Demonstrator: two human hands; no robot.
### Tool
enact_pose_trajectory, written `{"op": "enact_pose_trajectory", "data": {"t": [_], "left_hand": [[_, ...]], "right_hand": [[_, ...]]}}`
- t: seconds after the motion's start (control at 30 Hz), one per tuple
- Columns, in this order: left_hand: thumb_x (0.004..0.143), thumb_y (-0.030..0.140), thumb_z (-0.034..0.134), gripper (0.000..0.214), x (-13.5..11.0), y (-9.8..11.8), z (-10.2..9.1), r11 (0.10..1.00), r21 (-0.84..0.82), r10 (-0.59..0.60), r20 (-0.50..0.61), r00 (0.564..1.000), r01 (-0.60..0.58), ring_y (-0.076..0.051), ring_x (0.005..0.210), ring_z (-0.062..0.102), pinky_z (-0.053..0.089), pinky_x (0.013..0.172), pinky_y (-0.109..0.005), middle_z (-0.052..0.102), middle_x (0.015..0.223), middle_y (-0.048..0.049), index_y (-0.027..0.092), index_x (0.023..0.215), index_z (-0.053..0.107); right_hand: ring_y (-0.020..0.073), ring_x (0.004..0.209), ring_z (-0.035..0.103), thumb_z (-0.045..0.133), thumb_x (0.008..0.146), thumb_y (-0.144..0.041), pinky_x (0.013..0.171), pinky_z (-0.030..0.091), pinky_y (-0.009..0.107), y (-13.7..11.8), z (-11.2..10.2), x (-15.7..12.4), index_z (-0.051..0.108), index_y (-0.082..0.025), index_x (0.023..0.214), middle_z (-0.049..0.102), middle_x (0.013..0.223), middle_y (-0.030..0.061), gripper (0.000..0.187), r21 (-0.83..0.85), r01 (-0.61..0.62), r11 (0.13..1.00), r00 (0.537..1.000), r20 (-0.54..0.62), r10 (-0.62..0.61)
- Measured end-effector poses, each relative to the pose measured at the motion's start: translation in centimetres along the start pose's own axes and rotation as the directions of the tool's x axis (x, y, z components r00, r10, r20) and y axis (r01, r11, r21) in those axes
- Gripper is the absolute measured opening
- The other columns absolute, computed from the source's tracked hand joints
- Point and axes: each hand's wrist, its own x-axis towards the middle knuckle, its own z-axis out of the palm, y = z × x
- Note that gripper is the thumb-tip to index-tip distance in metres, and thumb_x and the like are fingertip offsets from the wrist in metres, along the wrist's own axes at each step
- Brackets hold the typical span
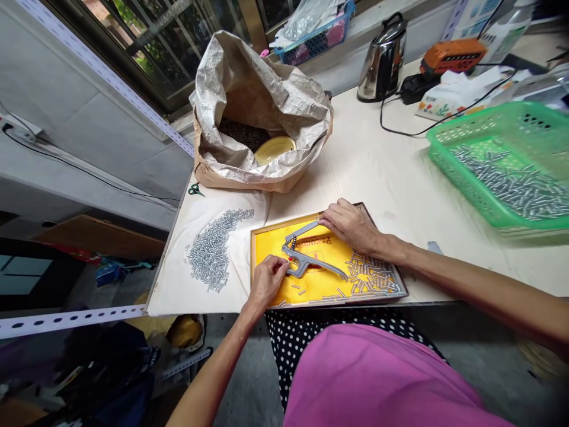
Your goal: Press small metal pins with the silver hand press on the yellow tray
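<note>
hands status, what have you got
Left hand holding grey pliers at the spring end. Right hand on the upper handle. Small metal tubes loose on yellow tray, by the lower handle tip.

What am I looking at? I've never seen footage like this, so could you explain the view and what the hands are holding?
This single picture comes from a camera worn on a person's head, looking forward and down, so the arms are the wearer's own. No machine is involved. The left hand and right hand both hold a grey metal plier-like hand tool, which has a spring, over a wooden tray lined with yellow cloth. Small metal pieces lie scattered in the tray. Beside it, a heap of similar pieces sits on a white cloth, and a green plastic basket holds more. Further back stand a paper sack and a steel kettle.
</note>
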Motion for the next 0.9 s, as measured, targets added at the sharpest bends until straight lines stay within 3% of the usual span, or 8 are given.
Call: {"op": "enact_pose_trajectory", "data": {"t": [0.13,0.23,0.43,0.5,0.63,0.7,0.9], "left_hand": [[0.087,0.035,0.057,0.02,0.0,-0.1,0.0,0.989,-0.085,-0.111,0.099,0.989,0.119,-0.012,0.051,0.063,0.047,0.052,-0.025,0.066,0.079,-0.002,0.018,0.08,0.062],[0.086,0.04,0.058,0.023,-0.1,0.0,0.1,0.975,-0.144,-0.152,0.131,0.98,0.17,-0.014,0.05,0.065,0.048,0.048,-0.024,0.064,0.077,-0.0013,0.018,0.079,0.059],[0.085,0.043,0.06,0.025,-0.4,-0.1,0.4,0.966,-0.202,-0.151,0.067,0.986,0.162,-0.015,0.053,0.068,0.053,0.05,-0.025,0.065,0.081,-0.0025,0.018,0.08,0.06],[0.085,0.042,0.06,0.025,-0.6,-0.1,0.4,0.969,-0.2,-0.138,0.049,0.989,0.145,-0.015,0.054,0.069,0.054,0.051,-0.025,0.065,0.083,-0.003,0.018,0.08,0.061],[0.086,0.041,0.06,0.024,-0.8,-0.3,0.3,0.975,-0.182,-0.126,0.038,0.991,0.131,-0.014,0.055,0.069,0.054,0.052,-0.025,0.065,0.086,-0.0033,0.018,0.08,0.063],[0.087,0.041,0.06,0.024,-0.8,-0.3,0.3,0.977,-0.168,-0.125,0.037,0.991,0.13,-0.014,0.055,0.069,0.054,0.052,-0.024,0.066,0.088,-0.0035,0.018,0.081,0.063],[0.088,0.038,0.057,0.022,-0.8,-0.2,0.1,0.983,-0.111,-0.139,0.056,0.989,0.145,-0.014,0.057,0.069,0.052,0.052,-0.024,0.066,0.083,-0.0028,0.018,0.08,0.062]], "right_hand": [[0.0221,0.081,0.044,0.029,0.106,-0.038,0.076,0.035,0.034,0.0,0.0,0.0,0.062,-0.017,0.09,0.062,0.085,0.0096,0.042,-0.004,0.004,1.0,0.999,0.054,-0.004],[0.0245,0.087,0.044,0.032,0.102,-0.054,0.078,0.032,0.037,-0.2,-0.3,-0.1,0.063,-0.015,0.102,0.062,0.095,0.012,0.05,-0.077,0.034,0.996,0.994,0.102,-0.026],[0.0305,0.093,0.043,0.041,0.074,-0.092,0.085,0.028,0.044,-1.4,-1.0,-0.8,0.057,-0.015,0.129,0.057,0.105,0.0148,0.096,-0.173,0.04,0.984,0.98,0.201,-0.004],[0.0313,0.095,0.042,0.044,0.073,-0.091,0.086,0.027,0.044,-1.6,-1.0,-1.1,0.054,-0.016,0.134,0.056,0.108,0.0155,0.097,-0.172,0.044,0.984,0.973,0.229,-0.003],[0.0298,0.098,0.041,0.049,0.092,-0.062,0.083,0.029,0.039,-1.4,-0.9,-1.6,0.052,-0.02,0.138,0.054,0.113,0.0153,0.063,-0.14,0.05,0.989,0.964,0.266,-0.011],[0.0296,0.098,0.041,0.048,0.095,-0.055,0.082,0.03,0.038,-1.3,-0.8,-1.7,0.051,-0.02,0.139,0.054,0.113,0.0152,0.057,-0.132,0.056,0.99,0.963,0.27,-0.019],[0.0347,0.102,0.043,0.049,0.078,-0.083,0.091,0.031,0.048,-2.7,-1.0,-2.1,0.046,-0.013,0.144,0.055,0.117,0.0196,0.097,-0.182,0.043,0.982,0.967,0.255,0.005]]}}
